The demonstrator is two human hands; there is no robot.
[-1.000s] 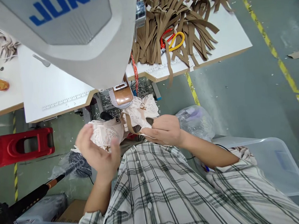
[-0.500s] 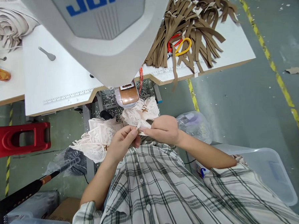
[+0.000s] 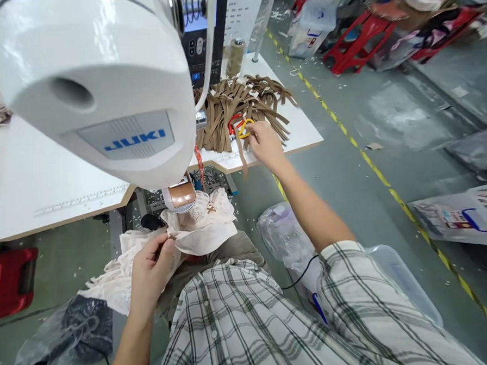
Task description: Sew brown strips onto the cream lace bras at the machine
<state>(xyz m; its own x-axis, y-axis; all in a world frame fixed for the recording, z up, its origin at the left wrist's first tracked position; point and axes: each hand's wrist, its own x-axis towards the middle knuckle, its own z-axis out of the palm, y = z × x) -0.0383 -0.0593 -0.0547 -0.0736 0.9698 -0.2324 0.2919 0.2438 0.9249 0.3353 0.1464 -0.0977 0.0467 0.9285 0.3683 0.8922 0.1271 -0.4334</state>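
My left hand pinches the edge of a pale pink lace bra, thumb against the bent fingers. The bra lies over my lap below the sewing machine head, with a small brown bow at its centre. My right hand reaches to the tabletop, its index finger at the yellow loop of the scissors and its thumb apart. Red handles show beside that loop. The scissors rest on a heap of brown fabric strips. More pale lace bras hang left of my lap.
The white JUKI sewing machine fills the upper left over the white table. A thread cone stands behind the strips. A plastic bag and a clear bin are at my right, a red stool at left.
My right hand has left the bra and moved forward and right to the scissors. My left hand keeps hold of the bra, now lower left. The view has swung up and right.
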